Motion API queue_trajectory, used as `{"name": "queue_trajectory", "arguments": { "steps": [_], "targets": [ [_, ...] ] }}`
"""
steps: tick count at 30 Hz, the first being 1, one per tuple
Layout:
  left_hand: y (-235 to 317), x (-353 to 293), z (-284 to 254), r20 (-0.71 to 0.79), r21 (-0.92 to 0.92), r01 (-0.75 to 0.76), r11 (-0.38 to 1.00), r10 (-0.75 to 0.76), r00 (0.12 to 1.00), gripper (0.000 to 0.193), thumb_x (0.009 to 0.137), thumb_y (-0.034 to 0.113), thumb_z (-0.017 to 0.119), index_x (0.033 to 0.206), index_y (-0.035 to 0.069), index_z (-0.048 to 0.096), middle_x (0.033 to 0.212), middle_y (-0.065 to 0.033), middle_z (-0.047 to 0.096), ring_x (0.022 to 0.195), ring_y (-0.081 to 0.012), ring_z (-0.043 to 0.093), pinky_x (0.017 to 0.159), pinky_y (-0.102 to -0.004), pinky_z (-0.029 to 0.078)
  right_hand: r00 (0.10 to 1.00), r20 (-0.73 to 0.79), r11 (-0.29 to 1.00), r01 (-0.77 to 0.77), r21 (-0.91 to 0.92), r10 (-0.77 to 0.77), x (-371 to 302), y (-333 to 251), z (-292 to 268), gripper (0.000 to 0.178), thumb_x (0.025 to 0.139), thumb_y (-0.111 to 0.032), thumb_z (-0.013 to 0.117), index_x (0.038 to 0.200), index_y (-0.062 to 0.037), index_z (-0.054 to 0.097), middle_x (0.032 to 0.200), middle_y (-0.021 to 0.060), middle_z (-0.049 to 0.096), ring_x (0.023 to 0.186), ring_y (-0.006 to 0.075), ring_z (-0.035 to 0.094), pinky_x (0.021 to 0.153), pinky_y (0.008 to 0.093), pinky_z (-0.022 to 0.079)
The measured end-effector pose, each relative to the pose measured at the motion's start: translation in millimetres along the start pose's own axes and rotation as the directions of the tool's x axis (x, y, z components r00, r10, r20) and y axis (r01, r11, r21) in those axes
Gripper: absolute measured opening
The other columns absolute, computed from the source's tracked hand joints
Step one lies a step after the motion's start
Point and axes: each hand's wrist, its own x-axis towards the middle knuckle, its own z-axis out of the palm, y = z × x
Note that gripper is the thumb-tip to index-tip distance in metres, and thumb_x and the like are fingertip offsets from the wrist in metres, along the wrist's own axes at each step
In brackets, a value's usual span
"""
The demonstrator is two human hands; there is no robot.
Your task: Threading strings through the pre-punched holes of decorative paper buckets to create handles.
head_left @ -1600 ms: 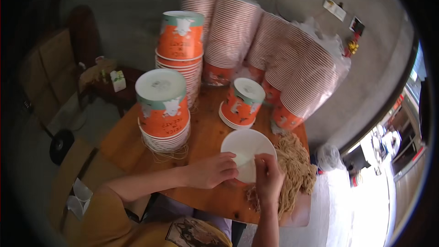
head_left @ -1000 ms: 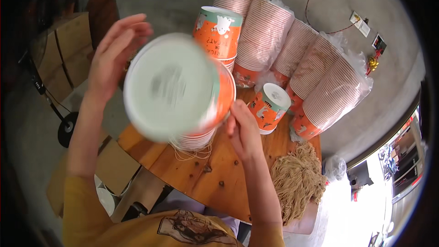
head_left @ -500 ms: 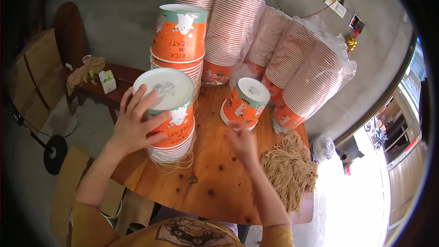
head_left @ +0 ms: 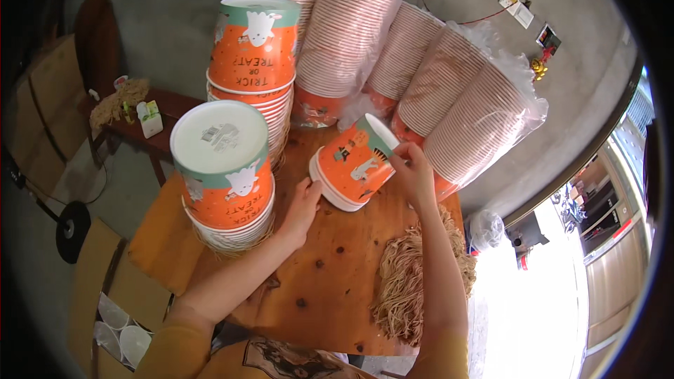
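Observation:
A short stack of upside-down orange paper buckets (head_left: 357,165) with a green band is tilted above the middle of the wooden table. My left hand (head_left: 302,212) holds its white rims at the lower left. At the upper right, my right hand (head_left: 415,172) is closed on the edge of the top bucket's base; its palm side is hidden. Left of my left hand, a taller inverted bucket stack (head_left: 223,168) stands with its white base up and thin cord around its lower rims. Behind it rises another inverted stack (head_left: 254,56).
Tall bucket stacks in clear plastic (head_left: 347,35) line the wall side of the table (head_left: 319,267). A bundle of tan cord (head_left: 400,288) lies at the table's right edge. Left are a bench (head_left: 172,109) and an open carton (head_left: 91,284) with white cups or buckets inside.
My left hand has left the taller stack and moved right to the short stack's rims. My right hand has risen to its base, and that short stack now tilts rightward.

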Motion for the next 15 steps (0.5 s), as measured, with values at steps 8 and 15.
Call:
{"name": "queue_trajectory", "arguments": {
  "steps": [8,15],
  "targets": [
    [-35.8,56.0,17.9,0.096,-0.385,0.108,0.916,-0.076,0.992,0.017,0.098,0.029,0.053,0.101,0.013,0.057,0.103,0.001,0.064,0.098,-0.012,0.06,0.086,-0.0319,0.048,0.997,-0.069,0.999,-0.032,-0.026,0.03,-29.7,-6.7,-36.4,0.014,0.086,-0.011,0.062,0.096,-0.0013,0.06,0.094,0.008,0.061,0.085,0.0185,0.061,0.073,0.0314,0.048],
    [-52.6,102.5,14.8,0.135,-0.239,0.136,0.962,-0.106,0.985,0.019,0.097,0.028,0.054,0.103,0.011,0.06,0.101,-0.0003,0.064,0.095,-0.0145,0.061,0.089,-0.0355,0.049,0.966,-0.173,0.981,-0.182,0.062,0.19,-42.9,-1.6,-66.9,0.015,0.086,-0.011,0.063,0.098,-0.0028,0.061,0.101,0.0081,0.066,0.088,0.0219,0.064,0.076,0.0309,0.049]
  ]
}}
